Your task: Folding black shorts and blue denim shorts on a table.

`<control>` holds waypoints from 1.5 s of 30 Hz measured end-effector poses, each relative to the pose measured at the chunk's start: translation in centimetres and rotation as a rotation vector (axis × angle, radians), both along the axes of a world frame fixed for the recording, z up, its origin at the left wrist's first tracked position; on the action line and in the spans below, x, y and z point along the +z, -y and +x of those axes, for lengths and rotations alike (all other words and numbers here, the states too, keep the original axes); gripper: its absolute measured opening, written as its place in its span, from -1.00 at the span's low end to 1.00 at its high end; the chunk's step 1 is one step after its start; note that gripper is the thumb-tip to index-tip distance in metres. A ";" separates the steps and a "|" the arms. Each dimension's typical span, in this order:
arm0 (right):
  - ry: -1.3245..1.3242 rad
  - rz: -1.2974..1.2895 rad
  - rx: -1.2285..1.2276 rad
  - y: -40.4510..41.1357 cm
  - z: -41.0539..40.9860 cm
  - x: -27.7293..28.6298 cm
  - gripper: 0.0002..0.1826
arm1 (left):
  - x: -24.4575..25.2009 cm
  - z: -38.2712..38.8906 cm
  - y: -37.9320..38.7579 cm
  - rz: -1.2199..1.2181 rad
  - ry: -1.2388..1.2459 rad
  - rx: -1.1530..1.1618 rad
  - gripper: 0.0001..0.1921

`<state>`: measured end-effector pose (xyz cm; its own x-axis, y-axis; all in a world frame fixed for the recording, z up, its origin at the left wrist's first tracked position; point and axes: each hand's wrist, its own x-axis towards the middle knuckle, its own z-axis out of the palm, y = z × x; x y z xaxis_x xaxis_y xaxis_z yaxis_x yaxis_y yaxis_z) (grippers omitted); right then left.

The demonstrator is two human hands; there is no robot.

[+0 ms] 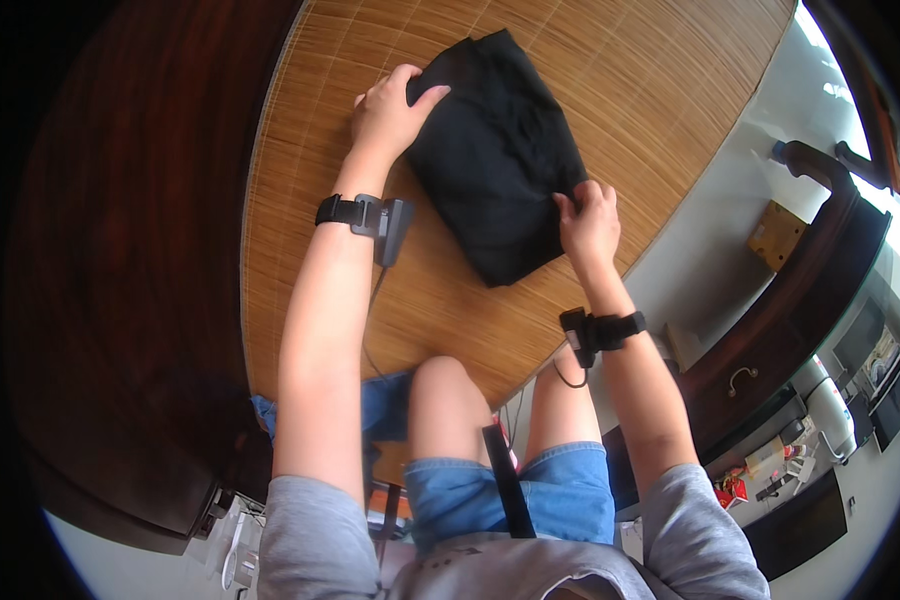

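A black folded cloth [495, 157], perhaps a garment, lies on a woven bamboo mat [322, 142] in front of me. Its upper face is slightly wrinkled. My left hand [391, 109] is at the cloth's upper left edge, thumb over the top and the other fingers along the rim. On the opposite side, near the lower right corner, my right hand [591, 221] pinches the edge between thumb and fingers. Each wrist wears a black strap with a small device, the left device [392, 232] and the right device [579, 337], both trailing thin cables.
A dark wooden panel [135, 225] borders the mat on the left. Blue denim fabric [386, 405] lies by my knee. To the right stand a dark wooden cabinet [765, 345] with a metal handle and a yellowish box [777, 235]. A dark flat screen [799, 525] is at lower right.
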<state>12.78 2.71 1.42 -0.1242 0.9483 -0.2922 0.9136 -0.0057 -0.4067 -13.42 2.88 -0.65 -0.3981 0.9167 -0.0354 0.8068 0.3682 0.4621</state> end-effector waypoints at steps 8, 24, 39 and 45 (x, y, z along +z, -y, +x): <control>-0.074 0.393 0.083 -4.7 2.1 -0.3 -0.81 | -1.2 1.7 6.2 -0.082 0.166 0.340 -0.55; -0.118 0.051 -0.178 6.1 6.2 -0.7 -0.75 | -3.4 7.9 14.9 0.294 -0.104 0.450 -0.72; -0.366 -0.121 -0.303 1.8 7.5 -0.2 -0.75 | -2.6 6.4 15.4 0.130 0.125 0.502 -0.75; -0.595 -0.364 -0.527 2.2 6.5 0.0 -0.55 | -1.3 8.4 16.7 0.266 0.540 0.511 -0.41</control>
<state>19.30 0.53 1.44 0.0764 0.7852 -0.6145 0.3921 -0.5903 -0.7055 -5.03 -13.77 -1.96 -0.7624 0.6296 -0.1495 0.2061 0.4552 0.8662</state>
